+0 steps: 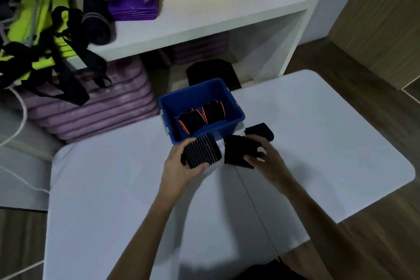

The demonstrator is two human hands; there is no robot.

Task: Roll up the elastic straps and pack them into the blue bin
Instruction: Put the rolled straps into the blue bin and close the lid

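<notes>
The blue bin (229,129) stands at the far edge of the white table (113,188) and holds two rolled black straps with orange trim (202,117). Just in front of the bin, my left hand (181,166) grips a rolled black ribbed strap (202,153). To its right, my right hand (266,161) holds another black strap with orange trim (239,150), its end resting on the table. A further black strap piece (261,131) lies on the table beside the bin, right of it.
Behind the table is a white shelf unit (216,18) with purple, orange and lime stacks. Black straps and lime gear (45,52) hang at the left over purple mats (91,109). A black object (213,70) sits behind the bin. Wooden floor lies to the right.
</notes>
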